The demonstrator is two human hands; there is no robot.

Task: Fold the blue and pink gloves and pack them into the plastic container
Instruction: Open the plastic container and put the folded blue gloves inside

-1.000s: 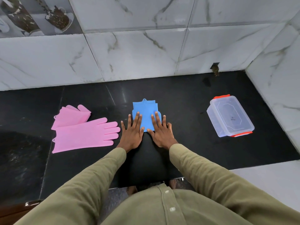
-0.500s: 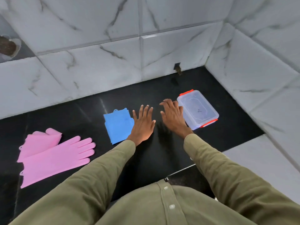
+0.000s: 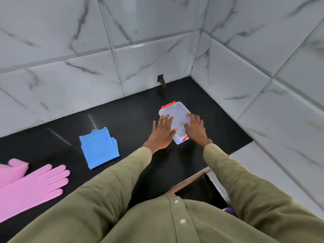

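Observation:
The clear plastic container (image 3: 177,114) with orange clips sits lidded on the black counter near the right corner. My left hand (image 3: 161,133) rests on its left side with fingers spread and fairly straight. My right hand (image 3: 195,128) lies on its right side, fingers on the lid. The folded blue gloves (image 3: 99,149) lie in a flat square to the left of my hands, untouched. A pink glove (image 3: 33,187) lies flat at the far left, with a second, folded pink glove (image 3: 14,170) partly under it at the frame edge.
The black counter (image 3: 133,120) ends at marble-tiled walls behind and to the right. A small dark wall fitting (image 3: 161,81) sticks out just behind the container. A white ledge (image 3: 254,162) adjoins the counter's right front.
Both hands left the folded blue gloves and moved right onto the container. My head turned right, so the gloves shifted left in view.

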